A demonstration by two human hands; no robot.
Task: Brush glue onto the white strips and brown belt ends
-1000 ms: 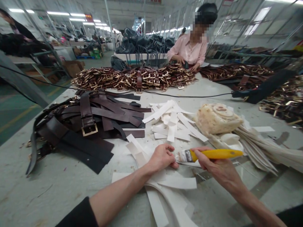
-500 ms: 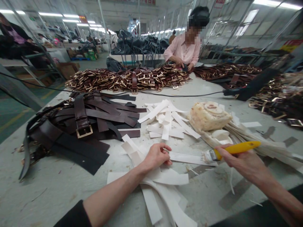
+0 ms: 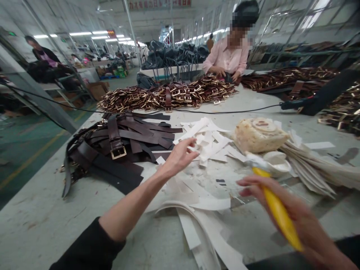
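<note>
Head: white strips point(image 3: 208, 141) on grey worktable point(image 3: 50, 228); lamplit hall point(image 3: 75, 17).

Our right hand point(image 3: 292, 213) is smeared by motion, and the bristles of the brush point(image 3: 277, 213) blur into the white cup point(image 3: 277, 159) behind; they seem to be near its rim, though we cannot tell whether they touch. Nor can we tell whether our left hand point(image 3: 178, 157) touches the white strips point(image 3: 209, 148) beyond its fingertips. The bottom edge cuts our left sleeve point(image 3: 92, 243) and the long pale bands point(image 3: 229, 255). The dark item point(image 3: 228, 77) at the co-worker's hands point(image 3: 218, 71) is too small for us to name.
</note>
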